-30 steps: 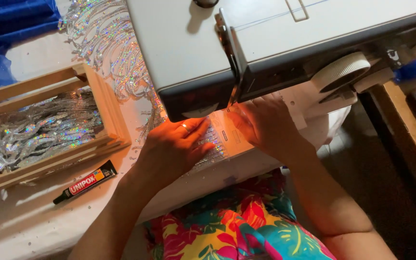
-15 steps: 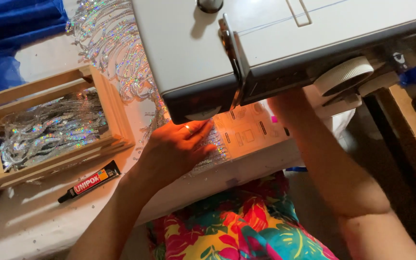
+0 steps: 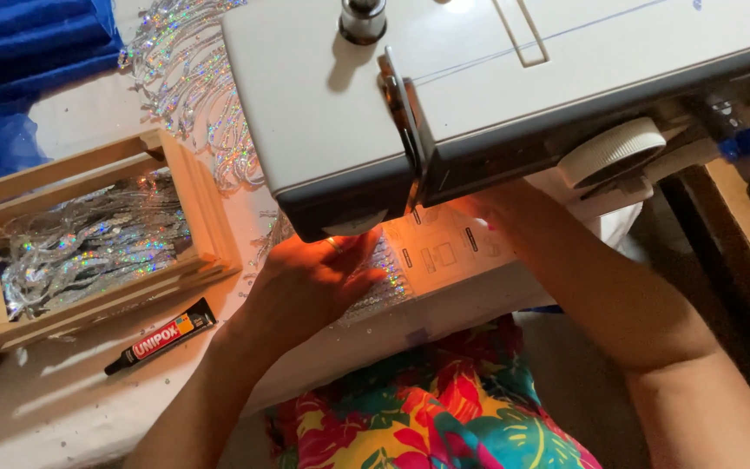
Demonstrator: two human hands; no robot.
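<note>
Nearest, at the bottom edge: bright floral clothing [image 3: 427,426], with both forearms reaching up and away from it.

Next out: left hand [image 3: 319,278], palm down and fingers laid flat and close together, gripping nothing, pressing on the sequin strip [image 3: 385,280]. Lies on the lit bed of the sewing machine [image 3: 479,78], that strip, just beside the needle area and partly under the fingers.

For a clean pass, judging by this: press lightly and evenly, guide rather than drag, and hold the fingertips well clear of the needle. Feed the strip straight and flat so the sequins do not bunch under the foot.

Right forearm [image 3: 601,295]: angled in from the lower right, elbow low, wrist running up behind the machine's head. Right hand hidden there; cannot tell whether spread, closed or holding anything.

Left wrist nearly straight, forearm coming in diagonally from the lower left, thumb tucked toward the machine.

Further out: a black and red glue tube [image 3: 162,334] lying on the white table [image 3: 54,408], apart from the hand. Beyond it, a wooden tray [image 3: 206,217] filled with silver sequin fringe. At the right of the machine, a white handwheel [image 3: 611,152].

Farthest: more loose sequin trim [image 3: 188,78] heaped behind the tray, and blue cloth [image 3: 19,61] in the top left corner.
</note>
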